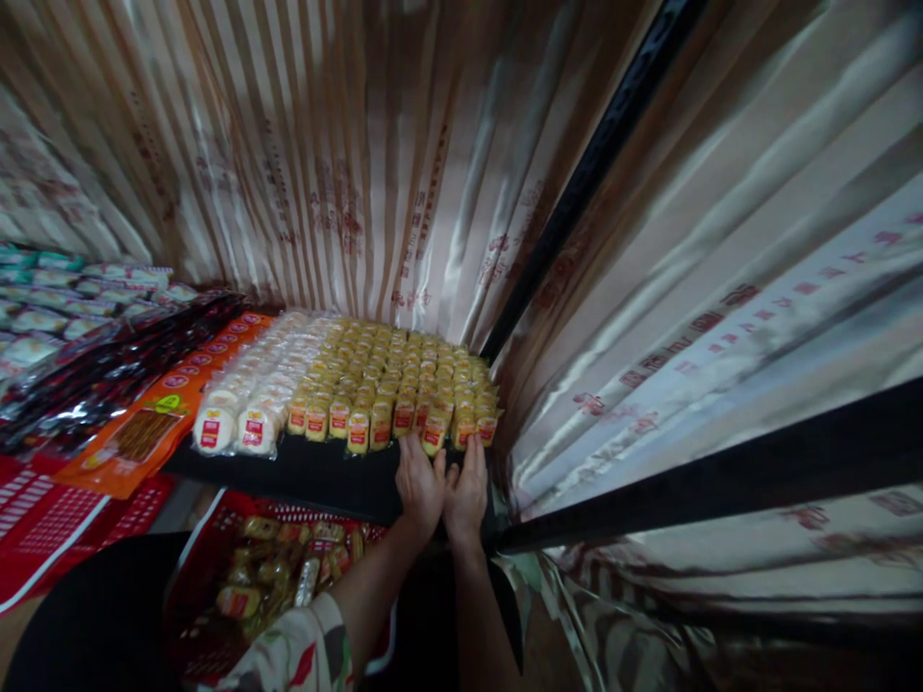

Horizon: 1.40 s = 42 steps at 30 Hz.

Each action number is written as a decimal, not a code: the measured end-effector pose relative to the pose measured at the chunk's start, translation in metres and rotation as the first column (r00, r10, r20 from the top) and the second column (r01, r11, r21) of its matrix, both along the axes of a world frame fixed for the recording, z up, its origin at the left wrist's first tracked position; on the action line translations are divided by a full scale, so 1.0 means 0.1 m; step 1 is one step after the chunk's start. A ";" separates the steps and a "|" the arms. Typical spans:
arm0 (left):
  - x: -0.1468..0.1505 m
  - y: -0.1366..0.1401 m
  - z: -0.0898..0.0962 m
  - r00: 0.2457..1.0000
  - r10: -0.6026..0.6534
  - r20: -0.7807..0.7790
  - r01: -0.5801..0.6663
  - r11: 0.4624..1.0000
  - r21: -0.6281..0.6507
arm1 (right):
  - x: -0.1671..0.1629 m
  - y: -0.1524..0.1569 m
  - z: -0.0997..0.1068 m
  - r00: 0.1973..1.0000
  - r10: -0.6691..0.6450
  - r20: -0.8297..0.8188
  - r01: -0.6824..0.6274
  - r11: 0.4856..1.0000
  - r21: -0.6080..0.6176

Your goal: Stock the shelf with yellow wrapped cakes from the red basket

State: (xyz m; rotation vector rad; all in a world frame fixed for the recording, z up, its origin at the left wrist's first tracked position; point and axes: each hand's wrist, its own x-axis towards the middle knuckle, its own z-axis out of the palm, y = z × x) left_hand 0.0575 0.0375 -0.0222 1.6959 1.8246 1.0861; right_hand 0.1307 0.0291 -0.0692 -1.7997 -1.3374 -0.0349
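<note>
My left hand (420, 485) and my right hand (466, 488) reach forward side by side, thumbs close together. Their fingers are stretched out, with the tips against the front of rows of small yellow wrapped cakes (381, 423). One cake packet (434, 430) with a red label tilts out a little between the two hands, at the front edge of the rows. The right fingertips touch the packets near the right end. Neither hand is wrapped round a packet. The packets stand in tight rows on a black shelf (303, 476).
Left of the cakes stand white round packets (256, 428), an orange snack bag (137, 437) and dark shiny packs (93, 375). A red basket (206, 538) of loose wrapped cakes sits below the shelf. Pleated curtains (346, 173) and black poles (577, 202) border the back and right.
</note>
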 end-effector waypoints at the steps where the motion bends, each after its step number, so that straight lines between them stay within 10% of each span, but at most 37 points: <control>1: 0.02 0.03 0.02 0.999 -0.032 0.009 0.032 0.999 -0.001 | 0.01 0.00 -0.01 1.000 -0.001 -0.005 0.001 1.000 0.010; 42: 0.06 0.29 -0.17 0.965 -0.201 -0.169 0.224 0.965 0.134 | 0.03 -0.03 0.09 0.999 -0.010 -0.038 0.009 1.000 -0.019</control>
